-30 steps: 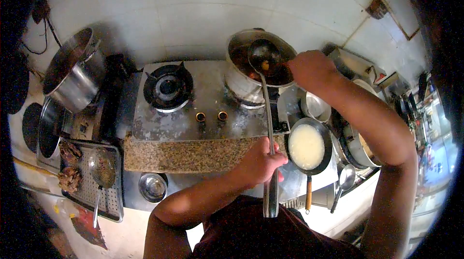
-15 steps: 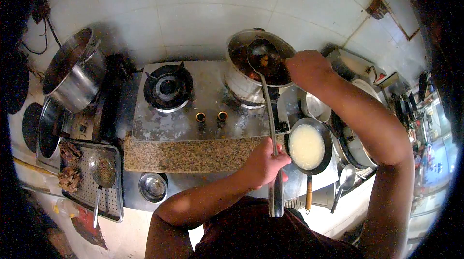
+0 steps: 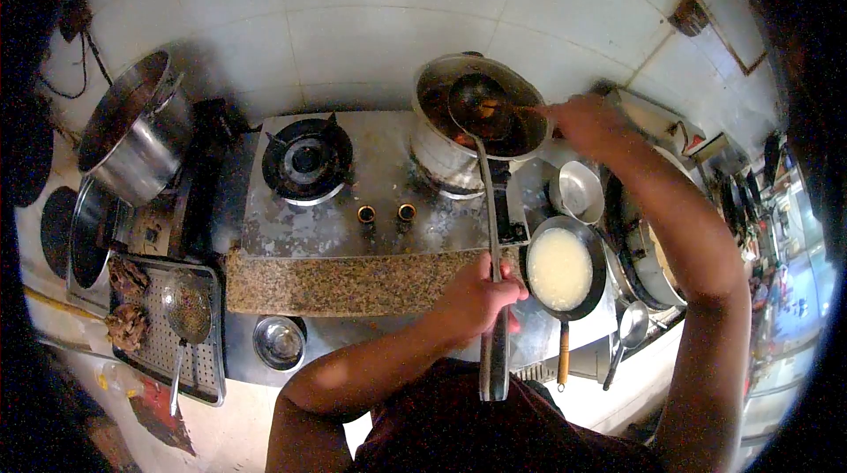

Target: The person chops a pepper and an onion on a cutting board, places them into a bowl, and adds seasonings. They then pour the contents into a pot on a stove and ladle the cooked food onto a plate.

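Observation:
Wrapped round the long metal handle of a ladle [image 3: 486, 191] is my left hand [image 3: 483, 298]. The ladle's dark bowl rests in the opening of a metal pot [image 3: 441, 151] of dark liquid on the right burner, with a small brownish piece inside it. My right hand [image 3: 589, 126], closed, is just right of the pot's rim. A thin brown utensil [image 3: 529, 109] runs from it towards the ladle bowl; its far tip is hard to make out. Below the pot, to the right, a small pan [image 3: 600, 283] holds pale creamy liquid.
An unlit burner [image 3: 307, 158] is left of the pot. Farther left stand a tall pot [image 3: 146, 155] and a perforated tray [image 3: 212, 376] with dark meat and a strainer. A small bowl [image 3: 280, 342] sits near the front. On the right are a saucepan [image 3: 578, 192] and a spoon [image 3: 633, 323].
My right hand has moved right, away from the pot's rim, uncovering the thin utensil. The ladle's handle end has shifted slightly left with my left hand.

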Action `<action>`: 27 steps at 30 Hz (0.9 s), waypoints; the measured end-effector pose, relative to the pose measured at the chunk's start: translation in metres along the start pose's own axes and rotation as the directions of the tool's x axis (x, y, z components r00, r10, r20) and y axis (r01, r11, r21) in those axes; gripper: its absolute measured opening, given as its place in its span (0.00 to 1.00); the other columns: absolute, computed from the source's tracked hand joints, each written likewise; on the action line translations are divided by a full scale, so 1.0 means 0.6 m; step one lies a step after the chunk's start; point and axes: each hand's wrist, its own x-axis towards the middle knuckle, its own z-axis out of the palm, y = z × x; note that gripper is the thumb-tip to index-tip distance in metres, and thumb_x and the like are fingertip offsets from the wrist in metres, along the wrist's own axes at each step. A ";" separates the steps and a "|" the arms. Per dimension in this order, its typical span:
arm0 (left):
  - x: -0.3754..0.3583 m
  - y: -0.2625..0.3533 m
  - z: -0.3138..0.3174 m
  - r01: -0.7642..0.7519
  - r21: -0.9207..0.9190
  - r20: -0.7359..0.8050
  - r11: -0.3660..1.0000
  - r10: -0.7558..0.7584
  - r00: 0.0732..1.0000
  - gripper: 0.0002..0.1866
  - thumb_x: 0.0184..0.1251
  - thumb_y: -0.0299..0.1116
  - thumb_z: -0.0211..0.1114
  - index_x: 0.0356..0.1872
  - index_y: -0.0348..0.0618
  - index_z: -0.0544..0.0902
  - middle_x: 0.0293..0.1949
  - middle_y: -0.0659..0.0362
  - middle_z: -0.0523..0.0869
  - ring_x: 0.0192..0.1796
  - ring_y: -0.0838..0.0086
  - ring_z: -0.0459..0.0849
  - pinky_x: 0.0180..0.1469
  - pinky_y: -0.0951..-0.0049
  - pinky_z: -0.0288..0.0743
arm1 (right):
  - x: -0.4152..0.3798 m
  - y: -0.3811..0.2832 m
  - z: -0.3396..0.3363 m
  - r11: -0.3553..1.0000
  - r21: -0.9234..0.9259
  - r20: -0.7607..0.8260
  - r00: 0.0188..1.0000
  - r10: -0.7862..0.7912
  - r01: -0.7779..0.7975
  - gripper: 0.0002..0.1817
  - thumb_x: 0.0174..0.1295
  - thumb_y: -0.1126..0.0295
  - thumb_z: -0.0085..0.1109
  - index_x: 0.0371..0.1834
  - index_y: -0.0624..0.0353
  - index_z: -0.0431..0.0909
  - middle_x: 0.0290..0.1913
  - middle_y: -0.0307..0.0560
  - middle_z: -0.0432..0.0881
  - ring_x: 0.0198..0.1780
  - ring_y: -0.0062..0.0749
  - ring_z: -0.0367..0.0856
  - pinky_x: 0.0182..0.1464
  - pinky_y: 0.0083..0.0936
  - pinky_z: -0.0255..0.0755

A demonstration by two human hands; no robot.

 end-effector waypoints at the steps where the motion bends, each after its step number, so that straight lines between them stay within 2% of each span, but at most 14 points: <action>1: 0.003 -0.011 -0.009 -0.002 -0.002 -0.001 1.000 0.002 1.000 0.17 0.57 0.25 0.64 0.44 0.45 0.66 0.38 0.53 0.82 0.22 0.66 0.81 0.23 0.66 0.78 | -0.009 0.009 0.001 0.999 0.031 -0.028 0.999 -0.016 0.017 0.25 0.56 0.72 0.52 0.59 0.39 0.76 0.35 0.54 0.83 0.36 0.52 0.82 0.40 0.45 0.77; 2: 0.010 -0.032 -0.022 -0.287 0.203 0.075 0.936 0.278 0.958 0.18 0.57 0.25 0.63 0.45 0.46 0.66 0.39 0.53 0.82 0.22 0.66 0.81 0.22 0.67 0.78 | -0.014 0.023 0.015 0.999 0.030 -0.029 0.999 -0.019 0.020 0.25 0.56 0.72 0.52 0.59 0.39 0.76 0.35 0.54 0.83 0.36 0.52 0.82 0.40 0.45 0.77; 3: 0.008 -0.034 -0.025 -0.545 0.369 0.203 0.753 0.507 0.838 0.19 0.56 0.26 0.62 0.46 0.48 0.65 0.39 0.54 0.82 0.21 0.66 0.81 0.21 0.67 0.77 | -0.020 0.037 0.035 0.993 0.087 -0.147 0.987 -0.061 0.074 0.25 0.56 0.72 0.53 0.59 0.39 0.77 0.34 0.55 0.83 0.35 0.51 0.82 0.39 0.45 0.77; 4: 0.006 -0.027 -0.026 -0.545 0.369 0.202 0.753 0.508 0.837 0.19 0.56 0.26 0.62 0.46 0.48 0.65 0.39 0.54 0.82 0.21 0.66 0.81 0.21 0.67 0.77 | -0.021 0.048 0.052 0.982 0.138 -0.265 0.960 -0.093 0.133 0.25 0.55 0.72 0.54 0.58 0.38 0.77 0.33 0.55 0.82 0.34 0.51 0.81 0.38 0.44 0.76; 6: -0.013 0.017 -0.013 -0.032 0.068 0.031 0.997 0.029 0.999 0.15 0.61 0.28 0.59 0.45 0.38 0.64 0.40 0.47 0.81 0.23 0.67 0.81 0.24 0.69 0.78 | -0.020 0.050 0.055 0.987 0.149 -0.168 0.985 -0.037 0.063 0.25 0.55 0.73 0.54 0.58 0.37 0.77 0.32 0.56 0.81 0.34 0.50 0.81 0.38 0.44 0.76; 8: -0.013 0.013 -0.019 -0.046 0.044 0.056 0.998 0.044 0.997 0.15 0.61 0.28 0.59 0.45 0.39 0.64 0.40 0.47 0.80 0.26 0.67 0.81 0.25 0.68 0.79 | -0.018 0.059 0.071 0.988 0.154 -0.069 0.997 0.019 -0.008 0.26 0.55 0.73 0.54 0.58 0.36 0.77 0.32 0.57 0.81 0.33 0.49 0.81 0.38 0.43 0.75; 10: -0.010 0.004 -0.024 -0.059 0.020 0.080 0.998 0.057 0.995 0.15 0.61 0.28 0.59 0.45 0.39 0.64 0.40 0.47 0.80 0.28 0.67 0.82 0.26 0.68 0.79 | -0.013 0.083 0.118 0.932 0.362 -0.125 0.991 0.040 0.008 0.26 0.56 0.74 0.53 0.58 0.34 0.77 0.31 0.58 0.80 0.32 0.48 0.81 0.37 0.42 0.75; 12: -0.006 -0.004 -0.026 -0.036 -0.035 0.051 0.999 0.038 0.998 0.17 0.56 0.25 0.59 0.45 0.50 0.66 0.40 0.52 0.82 0.19 0.69 0.79 0.19 0.66 0.76 | -0.015 0.098 0.142 0.922 0.377 -0.212 0.977 -0.007 0.089 0.26 0.56 0.75 0.53 0.58 0.35 0.77 0.31 0.57 0.80 0.31 0.48 0.80 0.36 0.42 0.75; 14: -0.007 -0.005 -0.027 -0.067 -0.016 0.062 0.998 0.067 0.996 0.17 0.56 0.25 0.59 0.45 0.49 0.66 0.39 0.52 0.82 0.19 0.69 0.80 0.20 0.66 0.76 | -0.013 0.107 0.152 0.908 0.383 -0.299 0.953 -0.053 0.170 0.27 0.56 0.76 0.53 0.58 0.35 0.77 0.31 0.56 0.80 0.30 0.48 0.80 0.36 0.41 0.75; 20: -0.011 0.004 -0.025 -0.071 0.020 0.060 0.997 0.070 0.996 0.17 0.58 0.24 0.58 0.47 0.46 0.66 0.38 0.50 0.83 0.19 0.70 0.80 0.20 0.68 0.78 | 0.002 0.145 0.191 0.890 0.447 -0.152 0.988 -0.022 0.088 0.26 0.57 0.78 0.53 0.60 0.40 0.76 0.32 0.57 0.81 0.29 0.45 0.79 0.37 0.36 0.74; 22: -0.011 0.004 -0.024 -0.071 0.021 0.062 0.997 0.069 0.996 0.17 0.58 0.24 0.58 0.47 0.45 0.66 0.38 0.50 0.83 0.19 0.70 0.80 0.21 0.68 0.78 | 0.050 0.241 0.330 0.678 0.723 -0.172 0.985 -0.008 0.131 0.26 0.57 0.79 0.53 0.59 0.42 0.77 0.33 0.59 0.80 0.29 0.43 0.79 0.37 0.35 0.73; 23: -0.011 0.004 -0.024 -0.079 0.027 0.064 0.997 0.077 0.995 0.17 0.58 0.24 0.58 0.47 0.45 0.66 0.38 0.50 0.83 0.19 0.70 0.80 0.21 0.69 0.78 | 0.038 0.215 0.291 0.678 0.723 -0.172 0.985 -0.009 0.132 0.26 0.57 0.79 0.53 0.59 0.42 0.77 0.33 0.59 0.80 0.29 0.43 0.79 0.37 0.35 0.73; 25: -0.011 0.003 -0.024 -0.088 0.032 0.065 0.996 0.086 0.994 0.16 0.58 0.24 0.58 0.47 0.45 0.66 0.38 0.50 0.83 0.19 0.70 0.80 0.21 0.69 0.78 | -0.006 0.117 0.141 0.890 0.440 -0.163 0.985 -0.052 0.120 0.26 0.58 0.79 0.52 0.59 0.42 0.77 0.34 0.60 0.80 0.29 0.41 0.79 0.38 0.35 0.73; 27: -0.010 0.003 -0.024 -0.099 0.038 0.063 0.994 0.097 0.993 0.16 0.58 0.24 0.58 0.47 0.45 0.66 0.37 0.50 0.83 0.19 0.70 0.80 0.21 0.69 0.78 | -0.017 0.095 0.111 0.872 0.481 -0.147 0.989 -0.025 0.093 0.25 0.58 0.79 0.52 0.59 0.42 0.77 0.34 0.60 0.80 0.30 0.42 0.79 0.38 0.35 0.73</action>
